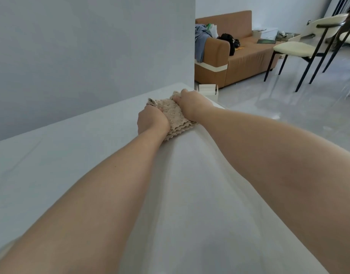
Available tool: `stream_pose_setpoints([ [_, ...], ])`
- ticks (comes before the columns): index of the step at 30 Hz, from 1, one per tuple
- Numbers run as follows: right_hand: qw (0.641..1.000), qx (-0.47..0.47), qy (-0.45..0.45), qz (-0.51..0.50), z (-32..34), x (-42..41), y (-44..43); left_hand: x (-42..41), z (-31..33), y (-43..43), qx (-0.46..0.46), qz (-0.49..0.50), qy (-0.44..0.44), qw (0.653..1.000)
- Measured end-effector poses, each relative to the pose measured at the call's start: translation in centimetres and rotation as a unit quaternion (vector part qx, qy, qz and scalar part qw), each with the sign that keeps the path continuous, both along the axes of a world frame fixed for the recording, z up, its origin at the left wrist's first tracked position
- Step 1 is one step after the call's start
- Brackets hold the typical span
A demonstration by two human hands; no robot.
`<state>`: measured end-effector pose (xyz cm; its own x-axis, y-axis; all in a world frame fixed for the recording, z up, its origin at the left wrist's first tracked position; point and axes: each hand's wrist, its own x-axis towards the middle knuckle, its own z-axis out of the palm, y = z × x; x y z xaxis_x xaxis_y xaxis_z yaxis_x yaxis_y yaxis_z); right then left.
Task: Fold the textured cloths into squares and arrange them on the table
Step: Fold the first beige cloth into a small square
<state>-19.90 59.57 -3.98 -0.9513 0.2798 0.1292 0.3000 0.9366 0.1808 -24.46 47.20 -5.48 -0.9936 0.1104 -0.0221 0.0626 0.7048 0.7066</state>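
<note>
White desk (87,159), far corner: my left grip (153,120) and right grip (190,103) both clutch the cloth stack (178,118), which a shove could slide off the edge.

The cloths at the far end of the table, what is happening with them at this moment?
A person stretches both arms across a white table and holds a small stack of beige cloths near its far edge. The left hand grips the near left side of the stack and the right hand grips its far corner. The cloths look already folded, because layered edges show at the near right.
</note>
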Motion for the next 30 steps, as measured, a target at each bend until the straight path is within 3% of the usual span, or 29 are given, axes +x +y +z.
stream_pose_setpoints([
  [6,1.0,0.017,0.022,0.008,-1.0,-4.9,0.9,-3.6,-0.3,1.3,0.022,0.044,0.019,0.999],
  [11,1.0,-0.007,0.008,-0.025,-2.1,-6.7,1.3,-3.6,-0.3,1.2,-0.111,0.033,0.063,0.991],
  [14,0.991,-0.07,0.071,-0.092,-2.2,-6.5,1.5,-3.6,-1.1,0.9,-0.13,0.028,0.09,0.987],
  [17,0.979,-0.104,0.125,-0.122,-2.2,-6.3,1.6,-3.9,-1.7,-0.2,-0.214,-0.015,0.252,0.944],
  [19,0.979,-0.103,0.14,-0.11,-2.5,-6.1,1.4,-4.3,-1.5,-0.6,-0.248,-0.142,0.35,0.892],
  [21,0.978,-0.115,0.149,-0.092,-2.7,-5.9,1.3,-4.6,-1.3,-0.7,-0.231,-0.238,0.328,0.884],
  [24,0.977,-0.137,0.154,-0.055,-2.4,-5.8,1.6,-5.5,-1.3,-1.3,-0.205,-0.271,0.202,0.919],
  [26,0.983,-0.123,0.139,0.006,-2.1,-5.8,1.8,-5.9,-1.4,-1.7,-0.2,-0.29,0.168,0.921],
  [30,0.988,-0.145,0.027,0.051,-2.1,-5.2,2.6,-6.8,-2.0,-2.4,-0.21,-0.34,0.138,0.906],
])
